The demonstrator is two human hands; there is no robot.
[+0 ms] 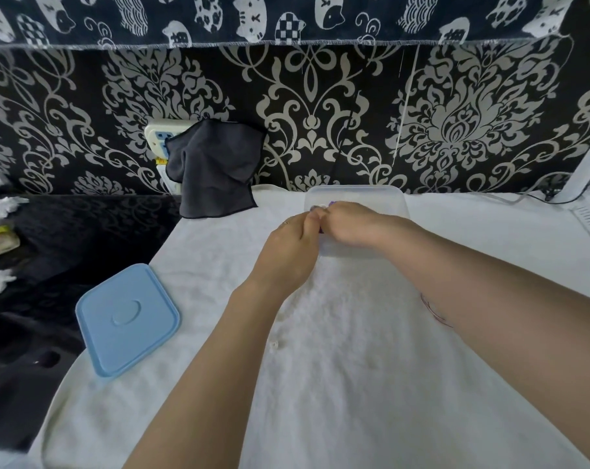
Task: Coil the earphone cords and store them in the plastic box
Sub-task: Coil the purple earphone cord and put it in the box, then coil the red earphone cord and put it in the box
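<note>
Both hands are brought together over the near left part of the clear plastic box [393, 201], which stands at the far side of the white towel [337, 384] covering the surface. The left hand [288, 247] and the right hand [351, 226] touch at the fingertips, with fingers curled inward around something small; a bit of purple [332, 203] shows just beyond the knuckles and is judged to be the earphone cord, though most of it is hidden by the hands. Whether each hand truly pinches the cord cannot be told with certainty, but the curl of the fingers suggests that a coil is held between them. A thin purple strand [433, 311] is seen near the right forearm, lying on the towel.

For the step to be done well, the loops should be kept even and tight between the two hands, the loose tail gathered in before release, and the bundle lowered flat inside the box so that it does not spring open.

Both forearms are stretched forward from the near edge and converge, wrists low over the box rim. The blue lid [127, 319] lies apart at the near left, off the box
</note>
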